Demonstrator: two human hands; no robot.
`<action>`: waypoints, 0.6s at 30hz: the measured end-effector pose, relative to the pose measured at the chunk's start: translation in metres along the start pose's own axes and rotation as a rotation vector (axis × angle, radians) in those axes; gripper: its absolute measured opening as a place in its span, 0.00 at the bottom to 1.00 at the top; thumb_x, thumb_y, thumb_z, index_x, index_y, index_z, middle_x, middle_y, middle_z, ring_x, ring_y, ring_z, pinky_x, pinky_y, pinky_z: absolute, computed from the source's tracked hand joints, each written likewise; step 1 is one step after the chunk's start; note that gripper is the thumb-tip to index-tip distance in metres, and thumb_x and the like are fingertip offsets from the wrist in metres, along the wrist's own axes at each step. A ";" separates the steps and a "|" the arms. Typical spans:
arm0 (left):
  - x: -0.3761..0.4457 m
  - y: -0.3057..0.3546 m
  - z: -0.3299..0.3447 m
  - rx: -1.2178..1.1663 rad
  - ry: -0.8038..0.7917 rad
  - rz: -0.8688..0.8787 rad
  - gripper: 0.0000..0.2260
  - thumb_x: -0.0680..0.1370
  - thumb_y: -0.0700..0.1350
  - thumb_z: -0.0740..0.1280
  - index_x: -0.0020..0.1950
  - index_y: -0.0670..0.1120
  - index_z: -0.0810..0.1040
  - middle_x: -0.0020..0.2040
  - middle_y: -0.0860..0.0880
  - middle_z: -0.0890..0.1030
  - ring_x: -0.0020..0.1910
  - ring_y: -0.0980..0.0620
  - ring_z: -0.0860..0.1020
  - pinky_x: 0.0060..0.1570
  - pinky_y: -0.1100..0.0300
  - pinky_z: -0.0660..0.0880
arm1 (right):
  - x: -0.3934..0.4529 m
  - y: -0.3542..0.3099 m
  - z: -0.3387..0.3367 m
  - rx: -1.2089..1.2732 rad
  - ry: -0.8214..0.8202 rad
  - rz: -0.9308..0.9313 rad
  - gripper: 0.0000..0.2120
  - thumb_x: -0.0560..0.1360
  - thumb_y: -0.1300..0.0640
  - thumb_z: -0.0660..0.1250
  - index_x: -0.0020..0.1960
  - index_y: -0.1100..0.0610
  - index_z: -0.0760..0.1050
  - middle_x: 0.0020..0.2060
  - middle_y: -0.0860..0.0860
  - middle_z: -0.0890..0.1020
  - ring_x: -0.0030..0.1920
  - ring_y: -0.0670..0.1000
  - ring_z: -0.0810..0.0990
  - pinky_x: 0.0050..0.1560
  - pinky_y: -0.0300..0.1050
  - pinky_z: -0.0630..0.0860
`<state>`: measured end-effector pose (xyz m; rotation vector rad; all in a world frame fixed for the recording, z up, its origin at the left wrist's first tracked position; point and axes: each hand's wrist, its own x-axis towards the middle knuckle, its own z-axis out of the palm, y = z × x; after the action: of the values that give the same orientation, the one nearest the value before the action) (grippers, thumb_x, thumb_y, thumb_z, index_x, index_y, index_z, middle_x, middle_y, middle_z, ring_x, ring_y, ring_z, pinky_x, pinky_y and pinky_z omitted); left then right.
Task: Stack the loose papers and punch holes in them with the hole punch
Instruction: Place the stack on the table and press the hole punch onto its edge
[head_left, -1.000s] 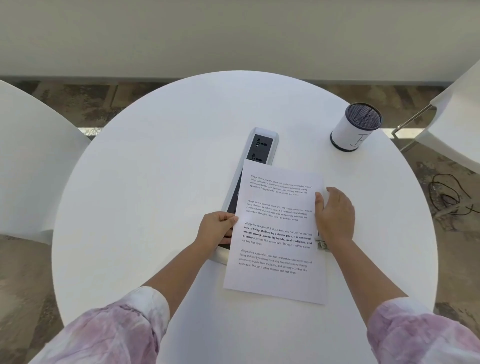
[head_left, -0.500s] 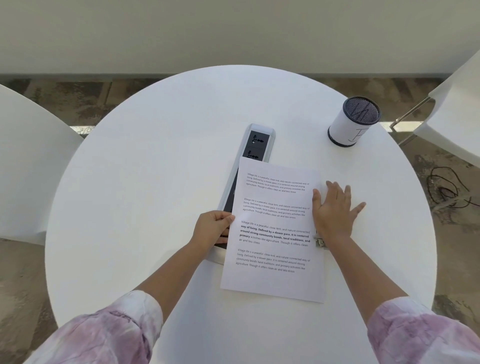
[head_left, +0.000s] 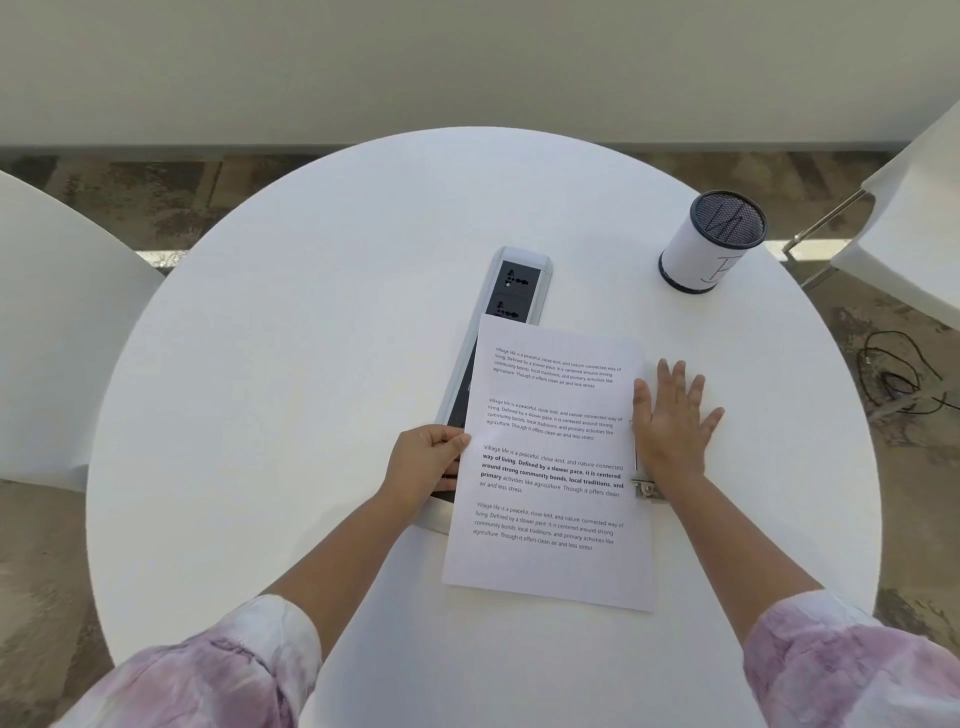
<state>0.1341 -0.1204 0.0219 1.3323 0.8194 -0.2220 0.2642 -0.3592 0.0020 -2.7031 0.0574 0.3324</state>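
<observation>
White papers (head_left: 550, 467) at frame centre: left hand (head_left: 423, 460) pinches their left edge; right hand (head_left: 670, 421), fingers spread flat, hides most of the hole punch (head_left: 647, 488).

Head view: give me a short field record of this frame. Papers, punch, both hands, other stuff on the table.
papers: white printed paper stack, flat on round white table, overlapping grey socket strip
punch: small metal hole punch at stack's right edge, mostly hidden under right hand
left hand: pinches stack's left edge
right hand: fingers spread, palm down over punch
other: white cylinder with black mesh top, far right
</observation>
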 end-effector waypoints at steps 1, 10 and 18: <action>0.000 0.000 0.000 0.000 0.003 0.004 0.05 0.77 0.39 0.65 0.49 0.39 0.79 0.39 0.43 0.82 0.29 0.54 0.81 0.28 0.62 0.78 | 0.001 0.001 0.000 0.011 -0.002 -0.002 0.28 0.79 0.41 0.43 0.76 0.50 0.46 0.77 0.49 0.47 0.76 0.50 0.39 0.73 0.60 0.33; 0.003 -0.005 -0.003 0.015 0.002 0.006 0.07 0.77 0.40 0.65 0.50 0.38 0.79 0.42 0.40 0.83 0.34 0.48 0.81 0.32 0.59 0.80 | 0.001 0.002 0.002 0.002 -0.024 0.021 0.30 0.79 0.40 0.43 0.76 0.53 0.44 0.77 0.48 0.44 0.76 0.49 0.38 0.73 0.58 0.32; 0.000 -0.003 -0.001 -0.009 -0.001 0.024 0.04 0.77 0.39 0.65 0.45 0.41 0.79 0.38 0.44 0.82 0.29 0.53 0.81 0.28 0.62 0.78 | 0.002 0.000 0.003 -0.005 -0.035 0.027 0.29 0.79 0.41 0.43 0.76 0.52 0.44 0.77 0.48 0.44 0.76 0.48 0.38 0.73 0.58 0.32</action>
<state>0.1317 -0.1202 0.0191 1.3328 0.8023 -0.1994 0.2653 -0.3582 -0.0008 -2.7029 0.0833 0.3879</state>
